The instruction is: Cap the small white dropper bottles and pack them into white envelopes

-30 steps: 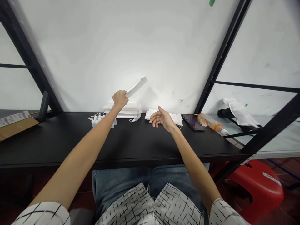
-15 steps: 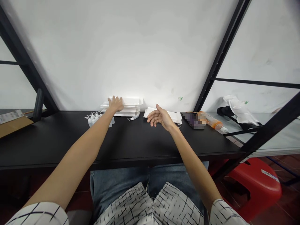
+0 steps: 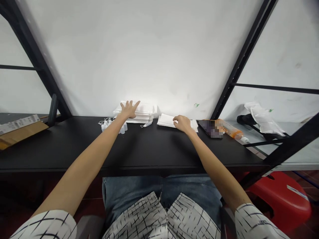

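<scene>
My left hand [image 3: 129, 109] lies open with its fingers spread on a stack of white flat packs [image 3: 144, 111] at the back of the black table [image 3: 139, 149]. My right hand [image 3: 182, 122] rests palm down on a second, lower pile of white sheets [image 3: 166, 120] to the right of that stack; its fingers are curled onto the pile's top. A small white tube [image 3: 146, 124] lies between the two piles. Several small white bottles [image 3: 107, 124] stand just left of my left wrist.
A dark tablet [image 3: 210, 128] and an orange-labelled tube [image 3: 231, 132] lie right of the sheets. A cardboard box [image 3: 20, 131] sits at the far left. Black frame posts [image 3: 239, 66] rise on both sides. A red stool [image 3: 281, 199] stands lower right; a crumpled bag [image 3: 261, 119] lies beyond.
My left hand laid the white pack it held aloft onto the stack and now rests flat on it. My right hand moved forward from above the table onto the sheet pile.
</scene>
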Action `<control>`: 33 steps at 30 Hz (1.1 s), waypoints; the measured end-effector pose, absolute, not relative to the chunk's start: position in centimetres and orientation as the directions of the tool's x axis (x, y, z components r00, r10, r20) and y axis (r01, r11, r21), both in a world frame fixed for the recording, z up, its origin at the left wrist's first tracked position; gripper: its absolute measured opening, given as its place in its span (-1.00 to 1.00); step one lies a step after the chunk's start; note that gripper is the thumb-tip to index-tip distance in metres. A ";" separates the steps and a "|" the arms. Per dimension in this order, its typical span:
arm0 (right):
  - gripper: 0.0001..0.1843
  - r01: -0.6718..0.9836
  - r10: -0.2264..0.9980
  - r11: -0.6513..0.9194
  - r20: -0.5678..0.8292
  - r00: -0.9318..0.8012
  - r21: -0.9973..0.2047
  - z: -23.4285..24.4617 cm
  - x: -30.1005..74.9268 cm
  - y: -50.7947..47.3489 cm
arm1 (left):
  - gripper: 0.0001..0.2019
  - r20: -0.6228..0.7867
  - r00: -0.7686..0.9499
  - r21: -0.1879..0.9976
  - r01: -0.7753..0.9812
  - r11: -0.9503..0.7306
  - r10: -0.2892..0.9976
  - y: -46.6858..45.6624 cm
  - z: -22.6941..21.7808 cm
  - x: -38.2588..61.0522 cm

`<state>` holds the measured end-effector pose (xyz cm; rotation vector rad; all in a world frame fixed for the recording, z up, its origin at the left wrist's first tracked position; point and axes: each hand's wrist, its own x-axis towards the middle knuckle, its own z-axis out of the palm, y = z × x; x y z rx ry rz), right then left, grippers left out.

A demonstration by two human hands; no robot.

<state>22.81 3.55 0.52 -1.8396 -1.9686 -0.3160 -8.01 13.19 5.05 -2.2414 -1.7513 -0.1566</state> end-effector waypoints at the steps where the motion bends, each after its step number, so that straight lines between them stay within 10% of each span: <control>1: -0.64 0.993 0.916 0.060 0.402 -0.015 -0.099 0.3 23.4 3.9 | -0.07 0.277 0.264 -0.164 0.960 -0.226 0.924 12.6 5.0 -8.0; 12: -0.61 0.982 0.969 0.048 0.230 -0.089 0.181 -1.3 24.5 4.1 | -0.47 0.550 0.571 -0.140 0.782 -0.607 0.609 4.9 -0.5 -2.7; 33: -0.51 0.989 0.922 -0.125 0.377 0.085 0.084 -1.2 25.2 4.0 | -0.62 0.503 0.188 0.188 0.929 -0.319 0.843 4.1 0.0 -6.2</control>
